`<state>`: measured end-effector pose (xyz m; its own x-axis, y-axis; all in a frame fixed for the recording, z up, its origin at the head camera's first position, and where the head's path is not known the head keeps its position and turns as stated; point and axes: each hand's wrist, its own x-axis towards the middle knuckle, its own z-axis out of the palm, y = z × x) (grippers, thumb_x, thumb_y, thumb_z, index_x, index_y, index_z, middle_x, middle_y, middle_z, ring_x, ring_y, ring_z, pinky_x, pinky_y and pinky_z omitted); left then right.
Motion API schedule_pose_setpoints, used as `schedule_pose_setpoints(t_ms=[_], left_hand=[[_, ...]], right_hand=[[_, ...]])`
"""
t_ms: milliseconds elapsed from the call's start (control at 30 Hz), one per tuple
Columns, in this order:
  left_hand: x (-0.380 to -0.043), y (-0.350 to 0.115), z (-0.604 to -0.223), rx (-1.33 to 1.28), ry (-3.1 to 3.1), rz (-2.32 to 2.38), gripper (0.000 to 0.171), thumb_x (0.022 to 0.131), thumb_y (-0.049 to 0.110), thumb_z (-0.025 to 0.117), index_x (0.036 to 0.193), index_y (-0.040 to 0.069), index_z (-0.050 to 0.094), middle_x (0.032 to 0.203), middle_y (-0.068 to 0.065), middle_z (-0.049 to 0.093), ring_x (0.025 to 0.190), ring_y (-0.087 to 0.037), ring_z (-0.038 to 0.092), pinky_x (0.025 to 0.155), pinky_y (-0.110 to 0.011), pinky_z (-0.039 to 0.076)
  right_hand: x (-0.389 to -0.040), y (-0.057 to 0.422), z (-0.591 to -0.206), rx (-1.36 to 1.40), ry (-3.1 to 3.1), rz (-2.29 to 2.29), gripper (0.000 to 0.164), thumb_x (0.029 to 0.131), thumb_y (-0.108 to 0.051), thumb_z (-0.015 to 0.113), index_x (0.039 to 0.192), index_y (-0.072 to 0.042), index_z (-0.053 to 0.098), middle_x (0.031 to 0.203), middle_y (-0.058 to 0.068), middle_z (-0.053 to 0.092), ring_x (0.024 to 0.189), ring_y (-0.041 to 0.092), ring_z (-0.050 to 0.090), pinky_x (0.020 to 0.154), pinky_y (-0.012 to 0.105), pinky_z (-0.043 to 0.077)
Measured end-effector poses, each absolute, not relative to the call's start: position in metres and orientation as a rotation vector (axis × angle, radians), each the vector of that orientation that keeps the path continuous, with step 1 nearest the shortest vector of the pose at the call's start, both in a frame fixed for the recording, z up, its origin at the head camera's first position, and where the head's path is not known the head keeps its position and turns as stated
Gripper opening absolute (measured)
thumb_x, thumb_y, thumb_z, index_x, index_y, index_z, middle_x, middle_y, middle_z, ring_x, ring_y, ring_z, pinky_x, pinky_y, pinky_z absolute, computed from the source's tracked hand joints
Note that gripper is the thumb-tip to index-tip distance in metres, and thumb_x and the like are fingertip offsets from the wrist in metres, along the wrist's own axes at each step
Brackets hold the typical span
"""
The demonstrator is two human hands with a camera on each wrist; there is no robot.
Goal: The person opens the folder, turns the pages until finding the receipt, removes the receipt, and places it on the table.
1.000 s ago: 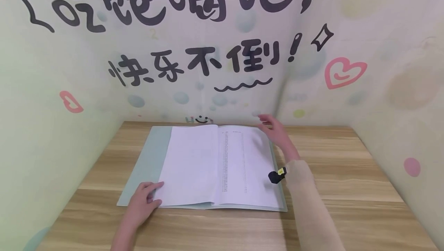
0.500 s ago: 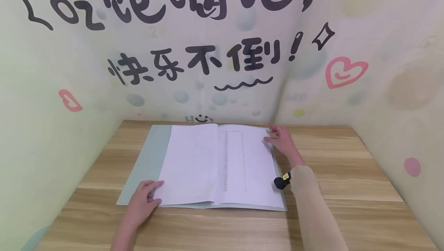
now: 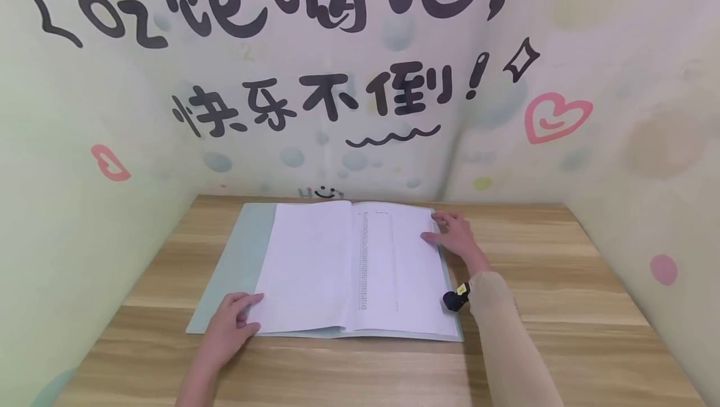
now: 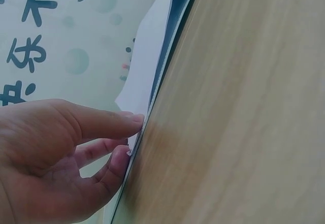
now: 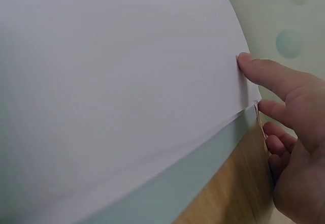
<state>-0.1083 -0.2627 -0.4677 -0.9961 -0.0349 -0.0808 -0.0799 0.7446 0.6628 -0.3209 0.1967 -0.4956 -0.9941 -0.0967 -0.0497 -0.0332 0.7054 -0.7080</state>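
A pale blue folder (image 3: 239, 257) lies open on the wooden table. Its left page (image 3: 306, 263) is blank, and the right page (image 3: 416, 282) carries columns of small print. My left hand (image 3: 227, 326) rests at the lower left corner of the blank page; in the left wrist view its thumb and fingertips touch the paper near the folder's edge. At the upper right corner is my right hand (image 3: 457, 235). In the right wrist view the right thumb (image 5: 254, 66) lies on the white sheet, with the index fingertip right at its corner and the other fingers curled beside the edge.
The wooden table (image 3: 562, 288) extends around the folder on both sides and in front. A back wall (image 3: 253, 163) with black lettering rises close behind the folder, and side walls flank the table. A small black device (image 3: 454, 298) sits at the right wrist.
My right hand has come down from above the far edge of the right page to its upper right corner, then slightly toward me. The left hand stays at its corner.
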Motion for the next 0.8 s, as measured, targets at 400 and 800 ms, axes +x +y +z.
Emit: schedule_pose_setpoints(t_ms=[400,800], left_hand=[[-0.1085,-0.2629,-0.4662,-0.105,2.861,1.105,0.052,0.082,-0.001,0.072,0.133,0.003,0.060,0.133,-0.023,0.048,0.097,-0.020,0.053,0.079,-0.022,0.046],[-0.1086,-0.2628,-0.4670,-0.117,2.854,1.121,0.052,0.082,-0.002,0.071,0.132,0.003,0.060,0.133,-0.022,0.048,0.095,-0.019,0.051,0.078,-0.021,0.045]], right_hand=[[-0.3160,0.1925,-0.4927,-0.087,2.817,-1.226,0.073,0.085,-0.035,0.076,0.148,-0.014,0.044,0.156,0.024,0.026,0.143,0.045,0.022,0.113,0.064,0.025],[-0.3180,0.1906,-0.4918,-0.063,2.688,-1.453,0.075,0.087,-0.022,0.075,0.152,-0.021,0.036,0.138,0.017,0.051,0.128,0.036,0.046,0.108,0.055,0.040]])
